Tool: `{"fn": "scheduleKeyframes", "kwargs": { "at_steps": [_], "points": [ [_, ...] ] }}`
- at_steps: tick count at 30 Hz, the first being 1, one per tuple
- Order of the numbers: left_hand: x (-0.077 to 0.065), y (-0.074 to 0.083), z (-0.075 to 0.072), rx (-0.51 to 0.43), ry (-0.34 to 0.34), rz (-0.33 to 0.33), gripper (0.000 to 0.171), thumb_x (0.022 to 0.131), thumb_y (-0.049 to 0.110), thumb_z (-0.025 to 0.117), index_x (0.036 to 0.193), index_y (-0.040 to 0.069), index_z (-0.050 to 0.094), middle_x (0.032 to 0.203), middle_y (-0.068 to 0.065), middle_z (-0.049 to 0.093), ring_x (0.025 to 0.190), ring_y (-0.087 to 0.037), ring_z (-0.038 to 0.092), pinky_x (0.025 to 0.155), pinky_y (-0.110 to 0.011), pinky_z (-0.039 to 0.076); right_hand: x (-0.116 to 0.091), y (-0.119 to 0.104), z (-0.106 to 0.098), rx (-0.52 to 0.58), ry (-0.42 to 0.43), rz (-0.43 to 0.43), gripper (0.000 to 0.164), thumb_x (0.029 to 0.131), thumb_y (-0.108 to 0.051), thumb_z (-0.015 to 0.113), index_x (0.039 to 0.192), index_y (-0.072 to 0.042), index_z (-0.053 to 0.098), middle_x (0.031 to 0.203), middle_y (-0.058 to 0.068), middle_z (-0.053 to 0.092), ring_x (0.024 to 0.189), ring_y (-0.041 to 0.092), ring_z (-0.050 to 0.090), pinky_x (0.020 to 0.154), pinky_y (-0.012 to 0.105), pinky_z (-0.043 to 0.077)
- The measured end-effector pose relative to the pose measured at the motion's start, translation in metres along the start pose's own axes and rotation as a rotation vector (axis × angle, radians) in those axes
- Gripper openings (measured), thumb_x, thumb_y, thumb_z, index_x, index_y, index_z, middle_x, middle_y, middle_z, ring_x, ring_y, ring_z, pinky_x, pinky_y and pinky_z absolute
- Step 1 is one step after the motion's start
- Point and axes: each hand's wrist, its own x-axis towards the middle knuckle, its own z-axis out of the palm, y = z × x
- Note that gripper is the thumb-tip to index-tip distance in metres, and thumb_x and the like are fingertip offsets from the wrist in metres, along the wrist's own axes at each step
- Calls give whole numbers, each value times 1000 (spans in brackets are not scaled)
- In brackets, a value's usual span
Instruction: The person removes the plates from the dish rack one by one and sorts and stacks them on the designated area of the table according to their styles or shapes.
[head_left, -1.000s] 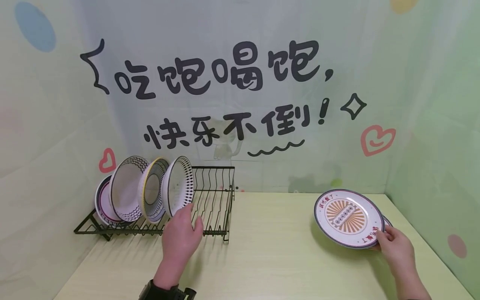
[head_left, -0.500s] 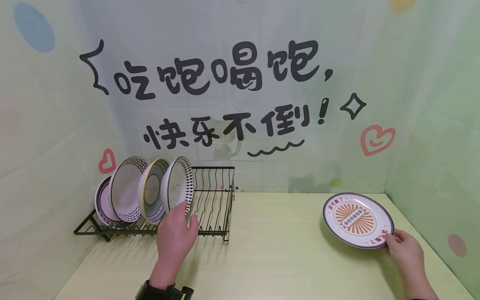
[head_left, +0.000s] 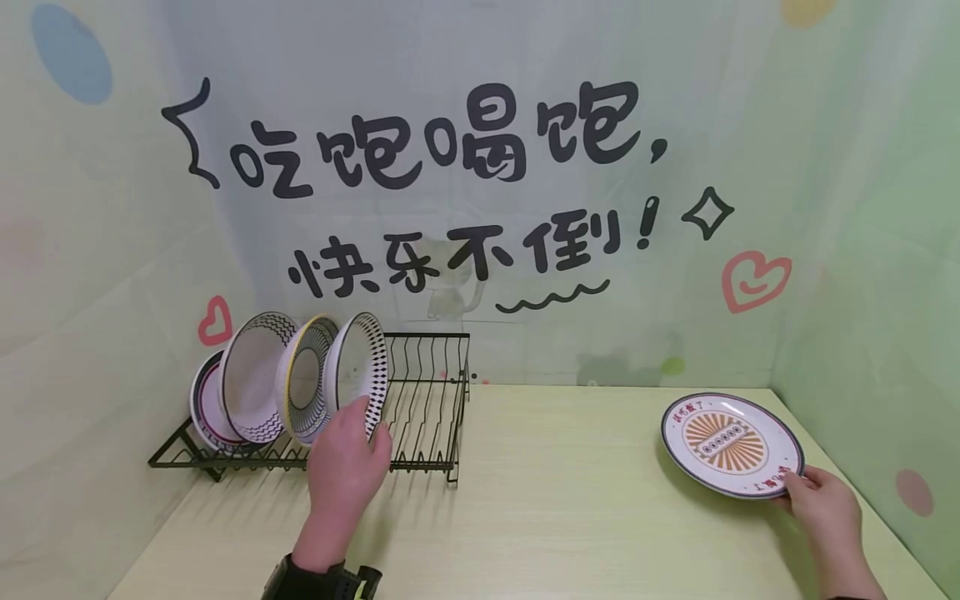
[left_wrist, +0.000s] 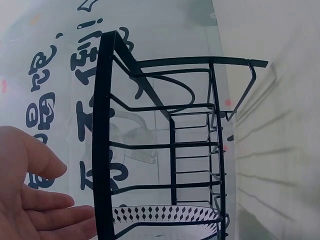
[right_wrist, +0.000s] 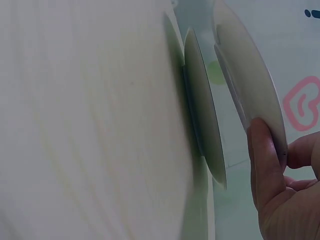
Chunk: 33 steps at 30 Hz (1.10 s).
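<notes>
My right hand (head_left: 828, 508) pinches the right edge of a white plate (head_left: 726, 442) with a dark blue rim, orange rays and red lettering, thumb on top. The right wrist view shows this plate (right_wrist: 255, 75) raised above a second plate (right_wrist: 202, 110) on the table, which the upper one hides from the head view. At the rack's front, my left hand (head_left: 341, 475) has its fingers loosely extended and holds nothing. The left wrist view puts its fingertips beside the rack's rail (left_wrist: 102, 150); contact is unclear. Nearest it is a white bowl (head_left: 360, 358) with black diamonds.
A black wire dish rack (head_left: 427, 400) stands at the left. Left of the diamond bowl it holds a yellow-rimmed bowl (head_left: 306, 379), a zigzag-patterned bowl (head_left: 251, 387) and a dish with a dark-pink band (head_left: 207, 408). Printed cloth walls (head_left: 525, 333) enclose the pale wooden table (head_left: 555, 500).
My right hand has carried the plate rightward and slightly lower, and the plate beneath has gone from the head view. My left hand has drifted a little left. The rack's dishes stay put.
</notes>
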Motion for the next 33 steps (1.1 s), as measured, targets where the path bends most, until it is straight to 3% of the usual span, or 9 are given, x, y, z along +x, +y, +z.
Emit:
{"fn": "scheduleKeyframes", "kwargs": {
  "at_steps": [10,15,21,24,29,33],
  "points": [
    [4,1,-4,12,-19,-32,42,87,13,65,122,-9,60,112,-28,65,98,-45,63,81,-57,52,7,3,0,11,9,10,56,97,-13,46,134,28,33,76,4,63,56,-1,59,56,19,53],
    [5,1,-6,18,11,-13,40,86,11,66,120,-10,60,109,-28,66,96,-45,63,80,-57,51,8,4,-1,-22,13,14,56,97,-14,47,132,29,34,80,19,64,55,-1,57,54,19,52],
    [6,0,-6,17,49,9,40,85,10,66,118,-11,61,104,-29,66,92,-44,64,75,-58,53,10,5,-2,-82,19,23,56,97,-16,48,131,28,36,102,38,59,58,-3,51,54,17,48],
    [8,-1,-7,23,60,15,40,85,10,66,118,-12,60,103,-29,66,90,-45,64,73,-59,52,12,6,-2,-84,13,27,57,97,-15,48,132,28,36,112,42,54,59,-3,51,54,17,49],
    [10,-4,-7,29,64,11,41,84,11,68,117,-11,61,102,-28,67,88,-45,64,73,-59,52,14,6,0,-66,-9,32,55,97,-13,47,130,29,36,115,44,51,59,-1,55,56,19,53],
    [10,-4,-7,21,90,24,38,83,9,69,115,-11,62,100,-27,67,86,-43,64,70,-57,53,14,6,0,-65,-29,25,56,98,-13,45,130,31,34,100,40,57,59,0,56,56,18,51]
  ]
}}
